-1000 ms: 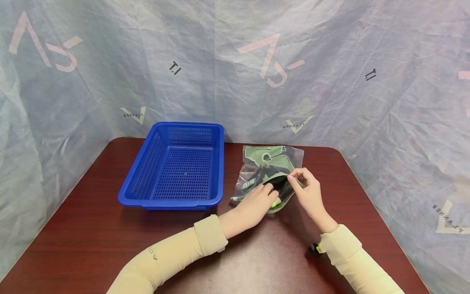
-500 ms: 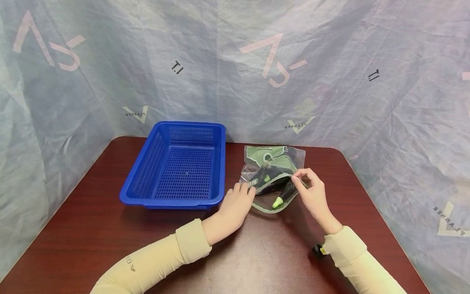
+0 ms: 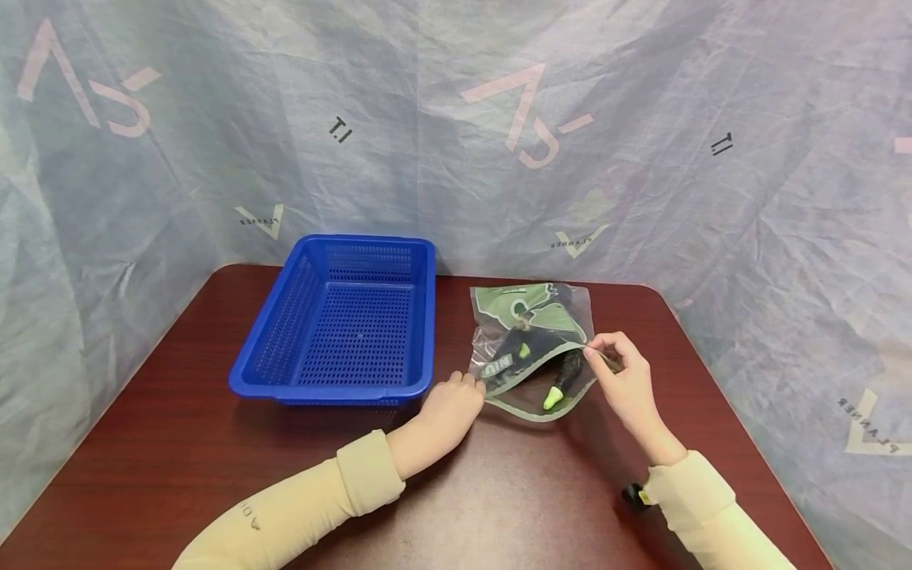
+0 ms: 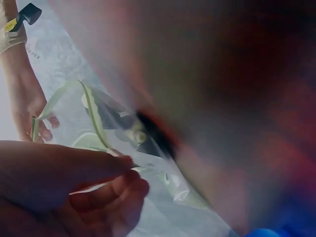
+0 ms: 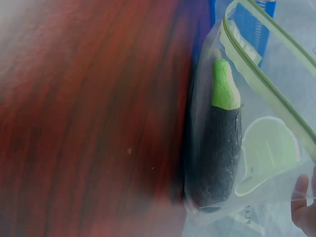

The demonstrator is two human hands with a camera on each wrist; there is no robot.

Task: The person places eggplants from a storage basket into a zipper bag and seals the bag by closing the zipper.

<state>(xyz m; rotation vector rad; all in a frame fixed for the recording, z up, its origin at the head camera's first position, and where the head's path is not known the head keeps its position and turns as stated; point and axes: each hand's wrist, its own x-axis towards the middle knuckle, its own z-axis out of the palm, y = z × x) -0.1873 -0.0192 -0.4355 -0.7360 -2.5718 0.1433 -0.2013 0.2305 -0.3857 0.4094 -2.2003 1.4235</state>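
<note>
A clear zip bag (image 3: 492, 302) with green print lies on the table, its mouth gaping toward me. Inside rests a black eggplant (image 5: 219, 153) with a bright green stem end, which points to the mouth in the head view. Deeper in the bag shows another dark piece with a small green tip (image 3: 524, 350), seen through the plastic. My left hand (image 3: 450, 410) pinches the left corner of the mouth between thumb and fingers. On the opposite side, my right hand (image 3: 628, 384) pinches the right end of the zip edge.
A blue perforated basket (image 3: 428, 317) stands left of the bag, with no contents showing. Both sit on a dark red wooden table (image 3: 484, 507). Grey printed cloth (image 3: 399, 142) hangs behind and at both sides.
My left hand has drawn back from over the bag's mouth to its left corner. The right hand has shifted right with the edge, and the eggplant's green end is now uncovered.
</note>
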